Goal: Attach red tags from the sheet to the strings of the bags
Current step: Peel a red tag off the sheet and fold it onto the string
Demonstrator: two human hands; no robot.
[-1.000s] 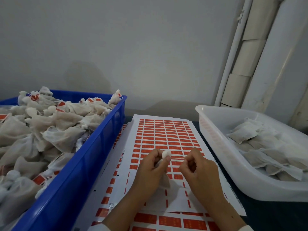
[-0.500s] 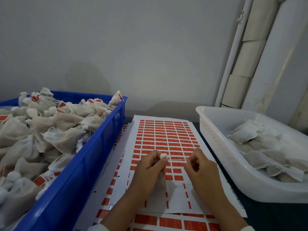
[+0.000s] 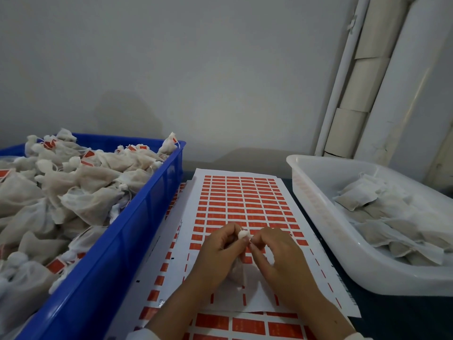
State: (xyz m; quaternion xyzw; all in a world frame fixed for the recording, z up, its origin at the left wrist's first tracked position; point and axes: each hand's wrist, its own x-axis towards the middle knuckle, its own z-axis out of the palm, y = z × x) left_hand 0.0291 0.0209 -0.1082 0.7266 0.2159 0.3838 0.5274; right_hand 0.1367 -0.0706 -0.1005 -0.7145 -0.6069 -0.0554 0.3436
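Left of the hands, a blue crate brims with tagged bags. The left hand grips a small mesh bag by its gathered neck, soft, light, best held there. The right hand pinches at that neck above the tag sheet; whether it holds a tag, I cannot tell.

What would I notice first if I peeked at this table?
Probably the white sheet of little red tags in the middle, where the left hand and right hand pinch one small white mesh bag. At the left, a big blue plastic crate is heaped with more bags.
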